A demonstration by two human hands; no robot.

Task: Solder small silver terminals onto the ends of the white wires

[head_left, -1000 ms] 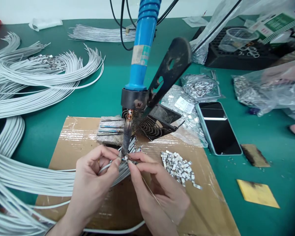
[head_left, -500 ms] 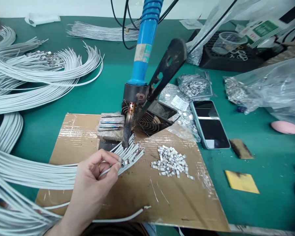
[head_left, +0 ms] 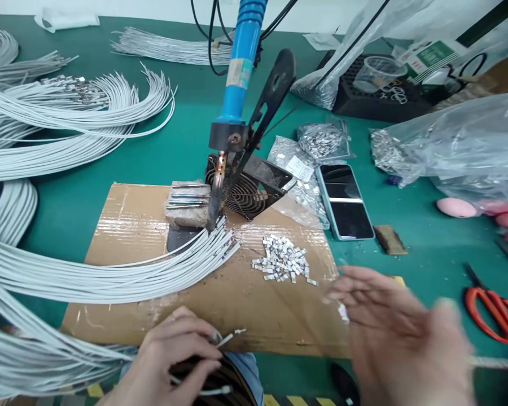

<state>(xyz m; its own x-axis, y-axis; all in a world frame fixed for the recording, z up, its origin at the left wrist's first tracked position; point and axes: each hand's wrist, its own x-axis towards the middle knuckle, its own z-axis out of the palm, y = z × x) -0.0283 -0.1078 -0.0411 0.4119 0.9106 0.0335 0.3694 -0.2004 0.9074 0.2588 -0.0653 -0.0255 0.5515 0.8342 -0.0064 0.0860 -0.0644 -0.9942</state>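
My left hand (head_left: 175,352) is low over the cardboard's front edge, its fingers closed round a white cable (head_left: 226,339). A bare or tinned tip shows at that cable's end, and a second cable end (head_left: 215,390) pokes out beneath the hand. At the lower right, my right hand (head_left: 400,332) is blurred, its fingers stretched out and thumb apart. A small white piece (head_left: 342,312) shows beside its fingers; whether they touch it I cannot tell. Left of that hand lies a pile of small metal terminals (head_left: 283,259). A bundle of white cables (head_left: 152,279) rests on the cardboard (head_left: 254,316).
A blue-handled soldering iron (head_left: 243,62) hangs tip-down in a black bracket (head_left: 275,90), above a small fan (head_left: 248,194). Further right are a phone (head_left: 347,203), bags of metal parts (head_left: 322,140) and red-handled scissors (head_left: 493,313). More cable bundles (head_left: 68,158) cover the left side.
My left hand has moved down from the bundle's tips to the cable at the cardboard's front edge. My right hand has come into view at the lower right. The whole view has shifted slightly.
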